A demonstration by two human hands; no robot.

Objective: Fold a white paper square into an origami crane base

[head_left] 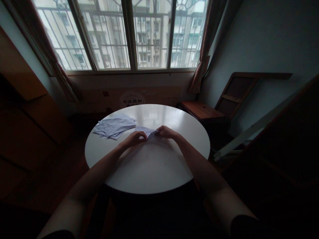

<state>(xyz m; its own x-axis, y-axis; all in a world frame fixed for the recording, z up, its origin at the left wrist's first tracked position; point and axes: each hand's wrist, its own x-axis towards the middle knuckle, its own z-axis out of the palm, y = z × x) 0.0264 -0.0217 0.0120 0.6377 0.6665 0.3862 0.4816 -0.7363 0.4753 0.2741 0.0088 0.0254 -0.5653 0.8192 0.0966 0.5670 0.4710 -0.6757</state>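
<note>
A single sheet of pale paper [147, 131] lies on the round white table [149, 166], between my two hands. My left hand [136, 138] rests on its left part with the fingers curled and pressed down on it. My right hand [166, 132] pinches the sheet's right edge with closed fingers. To the left of the hands lies a loose pile of several similar paper sheets [113, 126], apart from both hands.
A large barred window [129, 33] fills the wall behind the table, with curtains at both sides. A wooden cabinet [27, 109] stands at the left. A low wooden bench [201, 111] and a leaning wooden frame [236, 93] stand at the right.
</note>
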